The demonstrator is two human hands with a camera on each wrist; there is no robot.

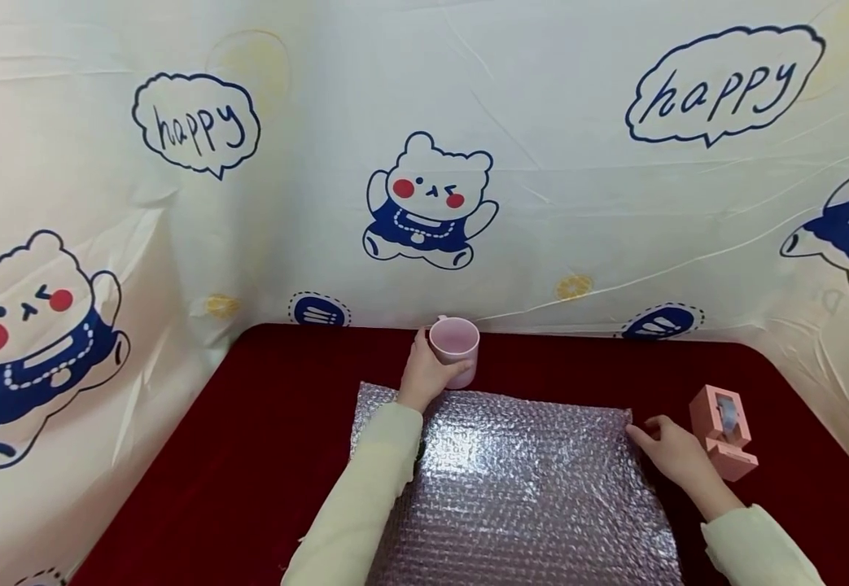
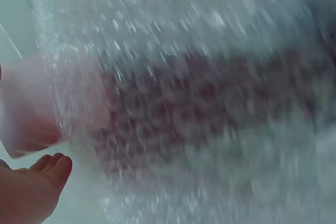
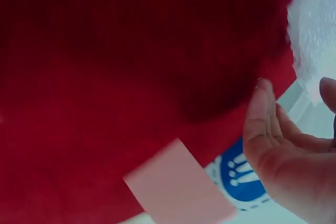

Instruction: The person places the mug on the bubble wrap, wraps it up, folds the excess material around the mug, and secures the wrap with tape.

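Note:
A pale pink mug (image 1: pixel 461 371) stands near the far edge of the table, its handle toward the back. My left hand (image 1: pixel 428 376) is at the mug's left side, thumb reaching across its front. In the left wrist view, a gap shows between the extended fingers (image 2: pixel 55 167) and the mug (image 2: pixel 29 106). A sheet of bubble wrap (image 1: pixel 534 480) lies flat in front of the mug. At its far right corner is my right hand (image 1: pixel 676 456), with thumb and fingers apart in the right wrist view.
A pink tape dispenser (image 1: pixel 733 457) with a roll of tape stands just right of my right hand. Dark red cloth (image 1: pixel 212 480) covers the table. A white printed curtain (image 1: pixel 541 203) hangs behind it and at both sides.

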